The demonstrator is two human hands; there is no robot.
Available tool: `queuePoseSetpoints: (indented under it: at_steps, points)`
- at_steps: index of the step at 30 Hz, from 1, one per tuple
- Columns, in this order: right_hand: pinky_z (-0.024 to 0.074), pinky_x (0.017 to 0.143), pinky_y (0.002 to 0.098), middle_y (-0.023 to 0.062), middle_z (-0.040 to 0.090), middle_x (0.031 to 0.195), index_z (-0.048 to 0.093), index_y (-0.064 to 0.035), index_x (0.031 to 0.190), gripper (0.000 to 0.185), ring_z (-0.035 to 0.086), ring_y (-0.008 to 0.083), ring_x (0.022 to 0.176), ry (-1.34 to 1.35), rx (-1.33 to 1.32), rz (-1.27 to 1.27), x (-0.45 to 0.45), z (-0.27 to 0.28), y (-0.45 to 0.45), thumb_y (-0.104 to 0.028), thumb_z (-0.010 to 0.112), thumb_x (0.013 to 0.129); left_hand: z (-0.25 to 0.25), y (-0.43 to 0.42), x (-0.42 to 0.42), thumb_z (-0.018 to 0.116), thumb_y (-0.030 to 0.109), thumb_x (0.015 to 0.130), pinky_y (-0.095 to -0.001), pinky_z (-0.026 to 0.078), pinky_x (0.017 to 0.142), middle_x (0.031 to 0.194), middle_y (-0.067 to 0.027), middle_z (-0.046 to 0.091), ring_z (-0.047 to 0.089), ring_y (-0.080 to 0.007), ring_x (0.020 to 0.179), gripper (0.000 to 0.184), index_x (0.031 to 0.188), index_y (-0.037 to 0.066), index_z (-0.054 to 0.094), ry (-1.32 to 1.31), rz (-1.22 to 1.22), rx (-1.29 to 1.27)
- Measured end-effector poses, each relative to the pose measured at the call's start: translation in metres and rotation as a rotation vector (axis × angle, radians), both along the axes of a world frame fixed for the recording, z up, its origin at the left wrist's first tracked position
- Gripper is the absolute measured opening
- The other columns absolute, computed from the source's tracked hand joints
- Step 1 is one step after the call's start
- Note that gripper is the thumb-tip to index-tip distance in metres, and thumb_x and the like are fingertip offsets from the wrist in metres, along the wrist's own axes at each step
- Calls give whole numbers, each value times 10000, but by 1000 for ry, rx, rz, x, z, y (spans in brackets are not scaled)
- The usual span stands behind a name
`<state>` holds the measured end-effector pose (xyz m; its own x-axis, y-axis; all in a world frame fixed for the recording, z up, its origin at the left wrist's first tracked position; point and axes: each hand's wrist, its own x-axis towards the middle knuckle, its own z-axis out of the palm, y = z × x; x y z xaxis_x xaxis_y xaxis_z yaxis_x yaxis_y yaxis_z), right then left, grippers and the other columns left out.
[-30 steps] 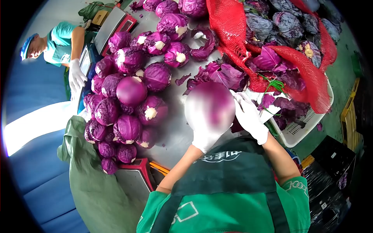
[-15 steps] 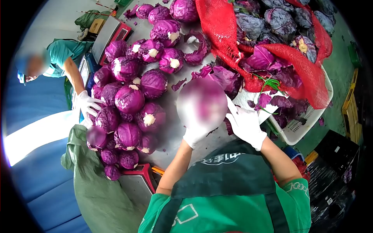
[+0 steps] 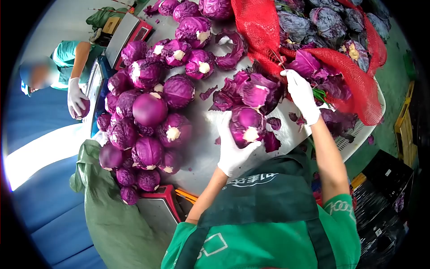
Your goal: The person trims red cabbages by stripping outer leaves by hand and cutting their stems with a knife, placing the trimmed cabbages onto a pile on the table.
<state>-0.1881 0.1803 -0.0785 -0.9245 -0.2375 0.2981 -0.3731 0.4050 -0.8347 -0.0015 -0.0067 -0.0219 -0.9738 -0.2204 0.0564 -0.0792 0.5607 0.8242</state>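
My left hand (image 3: 233,150), in a white glove, is wrapped around the lower left side of a red cabbage (image 3: 247,123) with its pale cut stem facing me. My right hand (image 3: 303,96), also gloved, is raised beside the red mesh bag (image 3: 256,31). Its thumb and forefinger are pinched at the bag's edge, by a thin strand; what they grip is too small to make out. Loose purple outer leaves (image 3: 255,92) lie just beyond the cabbage, between my hands.
Many trimmed red cabbages (image 3: 148,110) are piled on the metal table (image 3: 204,130) at left. Untrimmed cabbages (image 3: 329,22) fill the mesh bag at upper right, over a white crate (image 3: 380,101). At far left a co-worker's gloved hand (image 3: 76,96) holds a small cabbage.
My right hand has moved from beside the cabbage up to the mesh bag. The cabbage in my left hand now shows clearly. The co-worker's hand has left the pile, now holding a cabbage.
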Motion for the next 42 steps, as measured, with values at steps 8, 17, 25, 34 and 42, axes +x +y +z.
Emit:
queuePoseSetpoints:
  at_steps: [8,17,25,34,42]
  points:
    - [514,570,414,173,665,837,449,-99,1405,443,644,317,638,-155,316,252,113,58,-9,-239,482,986,1,-2,-7,896,280,645,-430,277,1149,1451,-196,298,334,-327,1362,1141,1504,-4,200,17,105,30]
    - [518,543,412,132,684,876,312,-91,1503,597,660,282,660,-219,501,340,120,51,-16,-323,492,983,9,-5,-15,890,203,668,-401,331,1125,1455,-147,323,369,-268,1347,1065,1509,78,249,-60,92,151]
    - [505,599,419,160,659,847,564,-130,1289,344,638,283,639,-409,161,110,91,51,-21,-278,539,979,-3,-14,-16,875,153,684,-391,358,1106,1430,-137,344,395,-254,1310,1052,1507,42,228,-89,203,533]
    - [532,587,422,139,663,813,557,-53,966,191,665,325,708,-79,570,39,55,8,-1,-243,550,948,14,-25,-13,785,93,753,-401,383,1102,1454,-116,390,427,-250,1319,940,1521,118,243,-123,202,757]
    - [521,863,401,203,641,1147,537,-50,1317,654,648,353,1015,-422,310,357,63,75,-32,-521,625,871,8,-44,-6,860,215,698,-426,304,1140,1500,-151,264,316,-300,1380,1069,1534,90,205,-167,18,462]
